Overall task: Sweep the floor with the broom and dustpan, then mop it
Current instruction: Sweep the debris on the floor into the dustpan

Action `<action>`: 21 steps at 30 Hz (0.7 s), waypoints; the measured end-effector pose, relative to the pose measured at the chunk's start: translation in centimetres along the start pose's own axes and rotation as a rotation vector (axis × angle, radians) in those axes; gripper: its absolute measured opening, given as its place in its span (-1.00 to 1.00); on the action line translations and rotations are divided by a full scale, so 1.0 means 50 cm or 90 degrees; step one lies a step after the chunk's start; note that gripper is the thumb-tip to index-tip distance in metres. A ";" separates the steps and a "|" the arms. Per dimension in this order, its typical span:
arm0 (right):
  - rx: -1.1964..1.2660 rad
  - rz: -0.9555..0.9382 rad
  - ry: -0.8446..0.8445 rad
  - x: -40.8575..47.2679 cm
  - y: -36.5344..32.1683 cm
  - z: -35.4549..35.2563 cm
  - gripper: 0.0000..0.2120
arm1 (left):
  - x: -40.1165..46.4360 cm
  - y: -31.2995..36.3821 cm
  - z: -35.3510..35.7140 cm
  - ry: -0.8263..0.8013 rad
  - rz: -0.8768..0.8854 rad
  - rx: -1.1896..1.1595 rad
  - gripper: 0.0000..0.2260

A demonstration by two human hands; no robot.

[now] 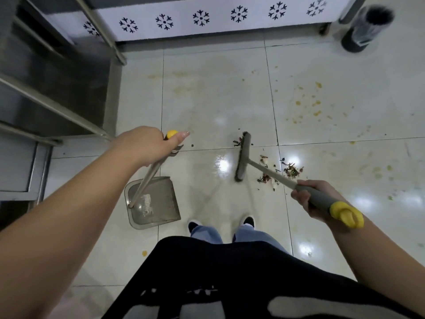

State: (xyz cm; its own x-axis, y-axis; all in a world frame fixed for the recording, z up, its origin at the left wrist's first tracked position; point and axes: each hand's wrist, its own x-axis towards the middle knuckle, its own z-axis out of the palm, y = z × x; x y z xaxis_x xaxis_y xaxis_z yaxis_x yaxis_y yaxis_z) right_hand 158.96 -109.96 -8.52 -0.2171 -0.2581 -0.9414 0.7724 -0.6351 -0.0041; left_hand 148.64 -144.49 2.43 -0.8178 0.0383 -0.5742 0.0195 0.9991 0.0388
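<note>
My left hand (150, 145) grips the yellow-tipped top of the grey dustpan's long handle. The dustpan (153, 203) rests on the tiled floor (207, 100) in front of my left foot, its mouth facing right. My right hand (310, 199) holds the grey grip of the broom, near its yellow end. The broom head (242, 157) sits on the floor between the dustpan and a pile of dark scraps (278, 171), which lies just right of the head. A few crumbs lie at the head's far end. Yellow stains (315, 102) spot the tiles at the right.
A steel shelving unit (53, 88) fills the left side, its legs reaching the floor near my left hand. A white panel with snowflake cut-outs (202, 17) runs along the back. A black bin (365, 28) stands at the back right. My feet (220, 223) are below the broom.
</note>
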 end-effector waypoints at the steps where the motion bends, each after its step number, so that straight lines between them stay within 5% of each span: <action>1: 0.014 0.016 -0.025 0.008 -0.008 0.006 -0.77 | 0.004 0.009 0.003 0.001 0.000 0.009 -0.23; 9: 0.271 -0.053 -0.162 0.142 -0.037 0.166 -0.80 | 0.036 0.017 -0.014 -0.001 -0.008 0.007 -0.22; 21: 0.308 -0.135 -0.044 0.176 -0.030 0.129 -0.84 | 0.153 0.018 -0.094 -0.064 0.053 0.045 -0.20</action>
State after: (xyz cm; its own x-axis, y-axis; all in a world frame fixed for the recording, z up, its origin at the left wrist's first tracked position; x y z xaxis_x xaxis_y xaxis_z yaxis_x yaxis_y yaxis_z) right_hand 152.05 -115.99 -14.63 -0.3894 -0.1246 -0.9126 0.3469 -0.9377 -0.0200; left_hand 139.70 -143.38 1.94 -0.7496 0.1188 -0.6511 0.1275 0.9912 0.0341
